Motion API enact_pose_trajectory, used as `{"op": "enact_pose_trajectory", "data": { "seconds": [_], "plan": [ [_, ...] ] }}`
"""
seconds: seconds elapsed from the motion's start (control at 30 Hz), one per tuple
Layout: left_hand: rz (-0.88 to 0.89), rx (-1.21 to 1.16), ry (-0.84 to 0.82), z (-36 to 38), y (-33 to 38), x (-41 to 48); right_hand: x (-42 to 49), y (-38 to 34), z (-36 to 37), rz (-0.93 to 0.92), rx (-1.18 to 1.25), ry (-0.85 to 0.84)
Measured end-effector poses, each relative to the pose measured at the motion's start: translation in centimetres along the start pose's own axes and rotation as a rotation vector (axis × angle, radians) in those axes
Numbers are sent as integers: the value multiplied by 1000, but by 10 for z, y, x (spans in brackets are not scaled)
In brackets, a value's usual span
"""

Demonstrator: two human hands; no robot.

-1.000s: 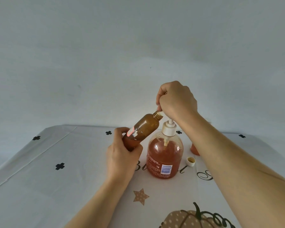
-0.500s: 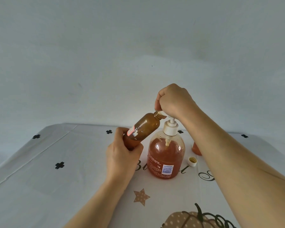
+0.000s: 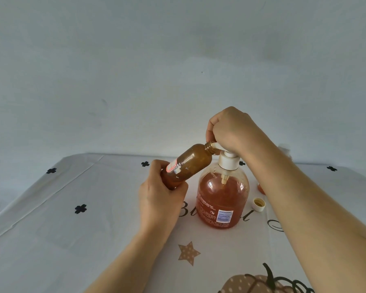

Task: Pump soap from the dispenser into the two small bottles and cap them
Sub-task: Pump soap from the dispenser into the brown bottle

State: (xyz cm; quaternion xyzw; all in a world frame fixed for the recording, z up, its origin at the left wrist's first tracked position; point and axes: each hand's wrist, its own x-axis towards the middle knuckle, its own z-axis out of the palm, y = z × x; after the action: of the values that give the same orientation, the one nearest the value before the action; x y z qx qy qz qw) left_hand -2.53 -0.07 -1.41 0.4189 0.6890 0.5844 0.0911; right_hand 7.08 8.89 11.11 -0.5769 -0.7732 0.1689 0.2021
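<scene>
Left fingers (image 3: 156, 169): wrapped round the bottom end of the small bottle (image 3: 190, 163), grasping it clear of the table.
Left hand (image 3: 161, 201): back turned to the camera, just left of the dispenser (image 3: 222, 199).
Right fingers (image 3: 215, 123): clenched in a fist over the dispenser's pump head, with the thumb down beside the nozzle.
Right hand (image 3: 230, 130): sits on top of the pump, forearm running off to the lower right.
Small bottle: amber-brown, uncapped and tilted, its open mouth up against the white nozzle. Its wall is smeared inside, and how full it is cannot be told.
Dispenser: clear and round-shouldered, upright on the tablecloth (image 3: 72, 240). Orange-red soap fills it to about the shoulder, and the dip tube shows through.
Cap (image 3: 258, 204): white, lying open side up just right of the dispenser, yellowish inside.
Second bottle (image 3: 261, 188): only an orange sliver shows behind the right forearm, beyond the cap.
Tablecloth: white, printed with black clovers, a star, a pumpkin and script lettering.
</scene>
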Motion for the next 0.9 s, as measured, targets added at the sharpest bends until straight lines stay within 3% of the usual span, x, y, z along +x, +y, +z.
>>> {"op": "enact_pose_trajectory", "data": {
  "seconds": [0.17, 0.37, 0.9],
  "plan": [
    [2, 13, -18, -2, 4, -1, -3, 0, -2, 3, 12, 22],
    [51, -16, -15, -3, 9, -5, -12, -4, -12, -104, 9, 309],
    [48, -16, -3, -1, 5, -3, -8, -6, -12, -91, -44, 180]
  ]
}}
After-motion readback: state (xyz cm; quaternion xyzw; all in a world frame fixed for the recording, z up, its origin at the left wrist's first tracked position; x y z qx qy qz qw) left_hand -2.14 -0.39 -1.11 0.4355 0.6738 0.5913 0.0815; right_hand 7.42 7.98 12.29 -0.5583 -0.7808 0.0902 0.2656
